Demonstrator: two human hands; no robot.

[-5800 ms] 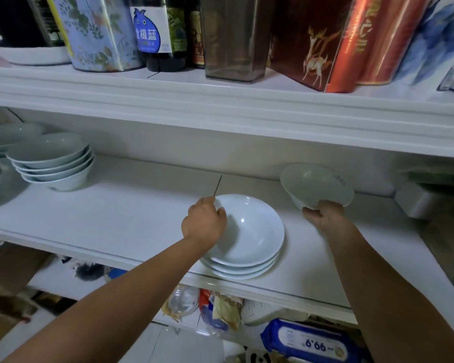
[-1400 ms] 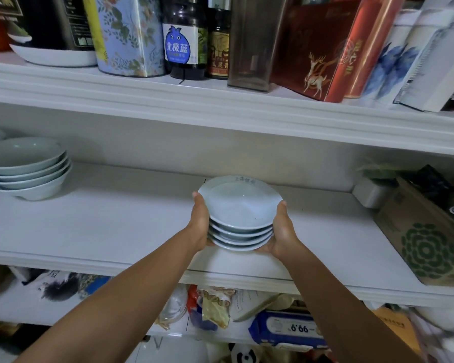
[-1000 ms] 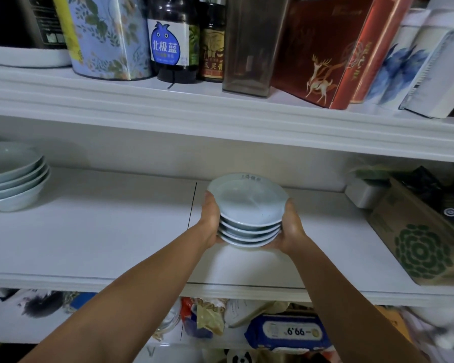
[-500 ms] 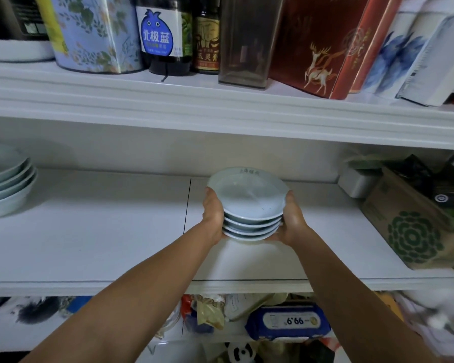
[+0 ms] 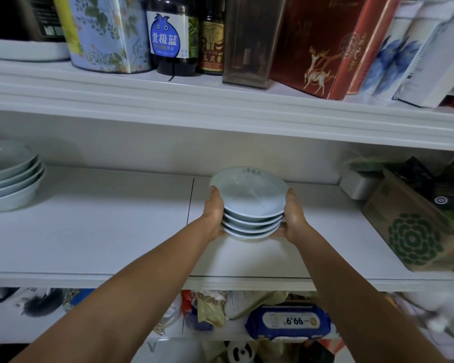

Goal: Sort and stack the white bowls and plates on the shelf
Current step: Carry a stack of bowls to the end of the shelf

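A: Status, left to right?
B: Far left of the shelf point(image 5: 102, 231): left stack point(image 5: 9, 176) of shallow white bowls, nested, about four, cut off by the frame edge. Top one looks empty. Well apart from the hands.
A: Hands?
B: Mid-shelf. Left hand point(image 5: 214, 213) wraps the left side of the held stack point(image 5: 249, 205), thumb at the top rim, fingers curled under. Right hand point(image 5: 294, 218) mirrors it on the right side. Both clamped on it. Four nested bowls, near level.
A: Down or in the air?
B: Can't tell if the base touches the board. Fingers sit under it, so I read it as carried, just over the shelf.
A: Step?
B: My read: relocating a built stack to its spot. Probably leftward, next to the left stack. That's a guess.
A: Next move needs?
B: Keep it level, equal squeeze on both sides. Set down flat, then pull the fingers out from under without tipping the top bowl. Glazed ware, likely slippery if tilted.
A: Contents?
B: Top held bowl is empty bar a few dark specks. Lettering on the far rim, unreadable. Right of it, a small grey box point(image 5: 358, 186), contents hidden. Far right, cardboard box point(image 5: 414, 231) with green print, open top, dark and green packets sticking out. Can't identify them.
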